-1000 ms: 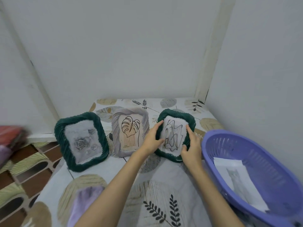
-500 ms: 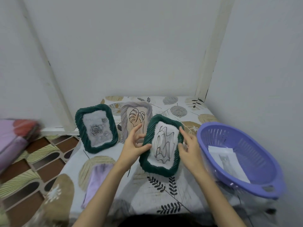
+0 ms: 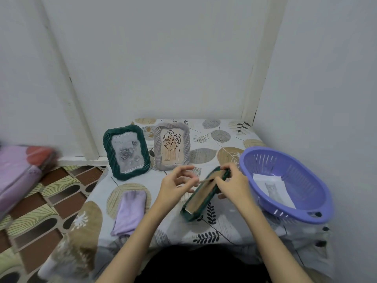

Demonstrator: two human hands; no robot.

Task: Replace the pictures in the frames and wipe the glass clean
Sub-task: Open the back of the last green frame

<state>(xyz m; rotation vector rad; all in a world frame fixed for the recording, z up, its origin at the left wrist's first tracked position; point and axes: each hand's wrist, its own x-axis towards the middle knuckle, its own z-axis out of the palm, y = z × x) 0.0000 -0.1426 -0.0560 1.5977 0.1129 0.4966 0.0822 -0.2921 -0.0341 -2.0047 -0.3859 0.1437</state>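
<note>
No text, label, brand or number can be read. The gray frame (image 3: 172, 146) holds a leaf drawing with a small dark mark under it, too small to tell. On the green frame (image 3: 126, 151), just left of the gray frame, faint marks above the roses are too blurred.

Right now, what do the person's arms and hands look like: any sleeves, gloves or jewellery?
Both forearms are bare up to the picture's lower edge, with no sleeves in view. The left hand and right hand wear no gloves, and no rings, watch or bracelets show. Dark clothing appears between the arms.
</note>
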